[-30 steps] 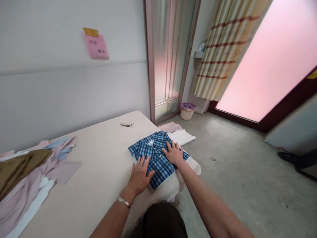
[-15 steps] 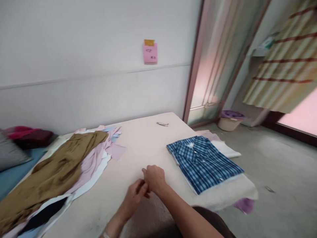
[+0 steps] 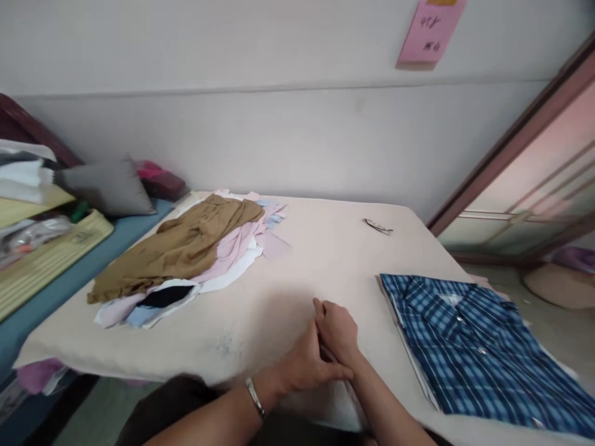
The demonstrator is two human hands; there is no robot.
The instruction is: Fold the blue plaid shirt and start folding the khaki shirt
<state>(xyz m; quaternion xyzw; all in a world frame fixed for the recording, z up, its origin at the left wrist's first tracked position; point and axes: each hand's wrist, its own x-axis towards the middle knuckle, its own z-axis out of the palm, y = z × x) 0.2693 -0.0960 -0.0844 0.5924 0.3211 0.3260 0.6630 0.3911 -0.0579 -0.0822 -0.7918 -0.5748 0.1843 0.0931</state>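
1. Table [image 3: 325,248], covered in cream cloth, fills most of the view; half a second ago it sat farther off, and the view has since swung left, so the blue bedding and the grey cushion [image 3: 105,186] at its far left end now show plainly.
2. Blue checked shirt [image 3: 474,347], folded flat, lies at the table's right end, well right of both hands. A second ago both palms pressed on it; now nobody touches it, and it looks unmoved on the cloth.
3. Pile of clothes [image 3: 195,254], a brown garment over pink, white and pale blue ones, lies at the far left of the table, as before, well apart from the hands.
4. Left hand [image 3: 307,365], with a metal bangle at the wrist, rests near the table's front edge, its fingers laid against the right hand.
5. Right hand [image 3: 337,328] touches the left, its fingers curled loosely. The two were together half a second ago too. I cannot tell whether either hand grips anything between them.
6. Pink note [image 3: 430,31] hangs on the wall, now at the upper right.
7. Small dark object [image 3: 377,227], too small to make out, lies near the table's far edge.
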